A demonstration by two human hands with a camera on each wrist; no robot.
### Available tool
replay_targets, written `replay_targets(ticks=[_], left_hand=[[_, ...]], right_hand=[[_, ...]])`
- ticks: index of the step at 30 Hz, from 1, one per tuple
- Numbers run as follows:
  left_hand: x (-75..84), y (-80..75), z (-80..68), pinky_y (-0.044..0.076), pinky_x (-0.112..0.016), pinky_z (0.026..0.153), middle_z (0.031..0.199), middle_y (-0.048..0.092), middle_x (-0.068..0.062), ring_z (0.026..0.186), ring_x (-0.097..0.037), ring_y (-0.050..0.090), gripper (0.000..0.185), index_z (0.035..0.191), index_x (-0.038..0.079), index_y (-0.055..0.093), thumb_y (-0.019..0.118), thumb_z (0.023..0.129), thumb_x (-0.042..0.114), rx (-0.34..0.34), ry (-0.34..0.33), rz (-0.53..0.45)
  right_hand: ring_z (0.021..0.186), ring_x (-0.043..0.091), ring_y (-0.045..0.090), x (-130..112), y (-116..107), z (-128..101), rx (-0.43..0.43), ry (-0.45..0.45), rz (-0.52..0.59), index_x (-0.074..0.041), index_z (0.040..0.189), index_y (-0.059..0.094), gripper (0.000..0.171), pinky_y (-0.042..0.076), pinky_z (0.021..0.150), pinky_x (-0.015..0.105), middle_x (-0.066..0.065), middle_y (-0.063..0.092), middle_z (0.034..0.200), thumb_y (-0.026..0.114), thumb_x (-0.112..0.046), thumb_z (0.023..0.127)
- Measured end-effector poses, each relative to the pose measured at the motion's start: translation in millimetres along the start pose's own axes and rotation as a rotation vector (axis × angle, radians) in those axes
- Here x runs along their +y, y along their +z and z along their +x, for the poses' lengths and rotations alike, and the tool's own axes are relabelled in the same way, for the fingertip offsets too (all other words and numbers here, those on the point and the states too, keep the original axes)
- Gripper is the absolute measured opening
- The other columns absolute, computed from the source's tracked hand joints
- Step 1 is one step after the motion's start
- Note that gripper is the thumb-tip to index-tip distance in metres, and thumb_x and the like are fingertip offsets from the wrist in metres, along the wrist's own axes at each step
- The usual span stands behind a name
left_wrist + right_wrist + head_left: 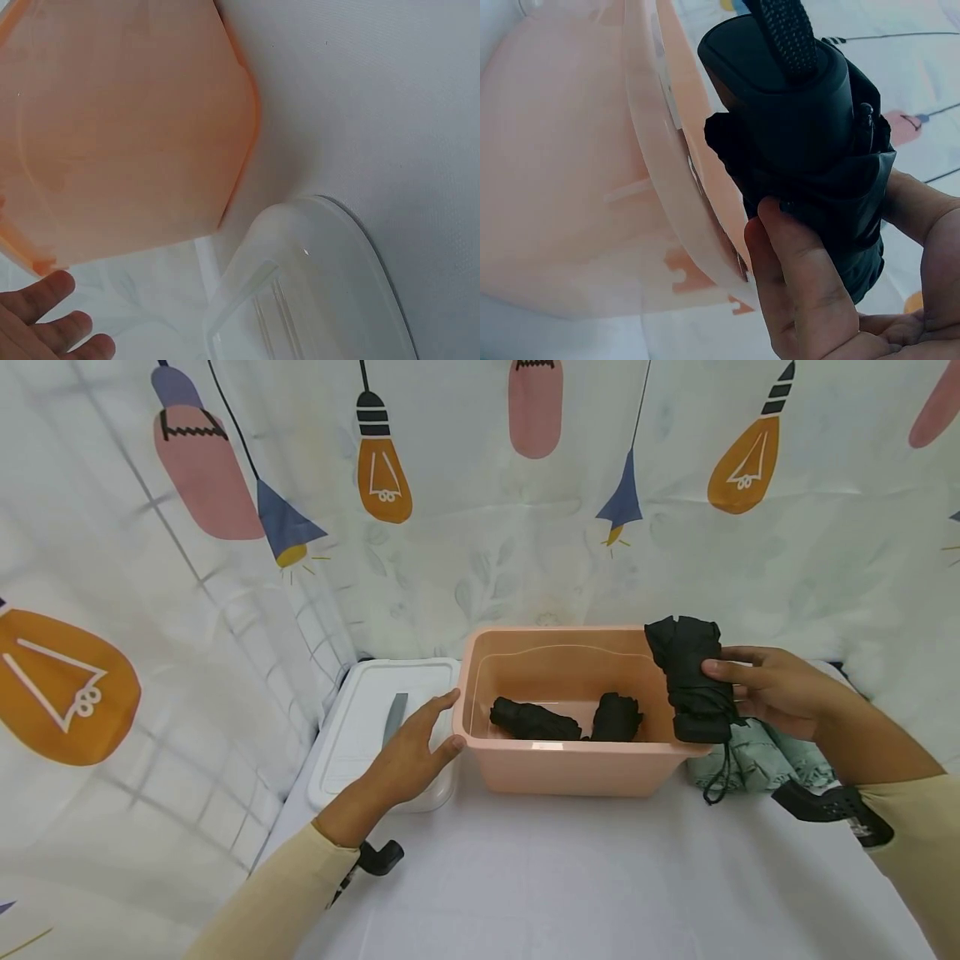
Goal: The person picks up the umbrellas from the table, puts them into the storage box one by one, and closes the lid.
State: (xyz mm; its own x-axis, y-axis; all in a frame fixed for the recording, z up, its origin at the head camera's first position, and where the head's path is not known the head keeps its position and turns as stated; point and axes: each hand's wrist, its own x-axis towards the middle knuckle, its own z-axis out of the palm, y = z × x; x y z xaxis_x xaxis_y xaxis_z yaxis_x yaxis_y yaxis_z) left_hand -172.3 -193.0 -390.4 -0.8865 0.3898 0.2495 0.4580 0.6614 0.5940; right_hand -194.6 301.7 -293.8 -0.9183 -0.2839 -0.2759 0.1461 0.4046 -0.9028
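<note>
The right hand [772, 689] grips a folded black compact umbrella [690, 681] upright over the right rim of the peach plastic tub [570, 768] — handle end down, strap dangling. Best to tip it flat and lower it beside the two black umbrellas [534, 720] inside (the strap could snag the rim). The left hand [416, 752], fingers straight, touches the tub's left wall.

A white-covered table [570, 893] is carrying everything here. A peach plastic bin [570, 768] is standing on it just left of the right hand's [780, 693] grip. A clear lidded container [375, 727] is sitting beneath the left hand [412, 756], touching the bin's left wall. Pale green folded umbrellas [757, 764] are lying below the right hand's grip, beside the bin.
</note>
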Motion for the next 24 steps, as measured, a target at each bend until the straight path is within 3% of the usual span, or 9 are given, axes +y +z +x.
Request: replay_targets(ticks=[3, 6, 10, 14, 20, 24], left_hand=[[-0.6, 0.4, -0.2, 0.032, -0.059, 0.115, 0.162, 0.035, -0.003, 0.149, -0.030, 0.032, 0.080, 0.164, 0.028, 0.026, 0.045, 0.098, 0.071, 0.001, 0.000, -0.004], [-0.7, 0.6, -0.1, 0.031, -0.060, 0.115, 0.162, 0.036, -0.003, 0.149, -0.031, 0.032, 0.081, 0.164, 0.029, 0.026, 0.044, 0.098, 0.072, 0.000, -0.004, -0.004], [-0.2, 0.2, 0.1, 0.031, -0.061, 0.114, 0.162, 0.036, -0.004, 0.149, -0.032, 0.032, 0.083, 0.164, 0.027, 0.026, 0.044, 0.097, 0.073, -0.003, -0.007, -0.002], [0.6, -0.4, 0.0, 0.031, -0.062, 0.114, 0.162, 0.036, -0.006, 0.148, -0.033, 0.033, 0.085, 0.164, 0.026, 0.026, 0.042, 0.096, 0.075, -0.004, -0.005, -0.001], [0.7, -0.2, -0.2, 0.031, -0.062, 0.114, 0.161, 0.038, -0.006, 0.148, -0.033, 0.033, 0.085, 0.164, 0.026, 0.026, 0.042, 0.096, 0.076, -0.003, -0.008, 0.001], [-0.2, -0.1, 0.2, 0.032, -0.061, 0.114, 0.160, 0.038, -0.006, 0.148, -0.032, 0.034, 0.085, 0.164, 0.027, 0.026, 0.042, 0.096, 0.076, 0.000, -0.007, 0.007]], right_hand=[[0.146, 0.052, 0.025, -2, 3, 2, -0.006, 0.004, 0.012, 0.003, 0.160, -0.012, 0.088, 0.052, 0.099, 0.034, 0.035, 0.009, 0.163, 0.049, -0.036, 0.110], [0.137, 0.033, 0.049, -1, 4, 3, 0.000, -0.010, 0.023, 0.002, 0.162, -0.002, 0.082, 0.052, 0.100, 0.036, 0.030, 0.017, 0.162, 0.050, -0.034, 0.110], [0.106, 0.006, 0.066, 1, 5, 4, 0.039, -0.058, 0.078, -0.002, 0.157, 0.027, 0.061, 0.056, 0.089, 0.027, 0.010, 0.054, 0.143, 0.054, -0.028, 0.109], [0.104, 0.013, 0.071, 2, 5, 3, 0.061, -0.088, 0.123, -0.009, 0.143, 0.042, 0.041, 0.058, 0.086, 0.030, -0.005, 0.069, 0.118, 0.056, -0.026, 0.108], [0.104, 0.012, 0.070, 7, 3, 1, 0.074, -0.085, 0.114, -0.009, 0.141, 0.042, 0.040, 0.058, 0.087, 0.030, -0.006, 0.066, 0.117, 0.054, -0.028, 0.109], [0.103, 0.010, 0.070, 12, 0, 0, 0.088, -0.062, 0.093, -0.005, 0.147, 0.038, 0.049, 0.058, 0.087, 0.030, -0.008, 0.066, 0.115, 0.054, -0.030, 0.109]])
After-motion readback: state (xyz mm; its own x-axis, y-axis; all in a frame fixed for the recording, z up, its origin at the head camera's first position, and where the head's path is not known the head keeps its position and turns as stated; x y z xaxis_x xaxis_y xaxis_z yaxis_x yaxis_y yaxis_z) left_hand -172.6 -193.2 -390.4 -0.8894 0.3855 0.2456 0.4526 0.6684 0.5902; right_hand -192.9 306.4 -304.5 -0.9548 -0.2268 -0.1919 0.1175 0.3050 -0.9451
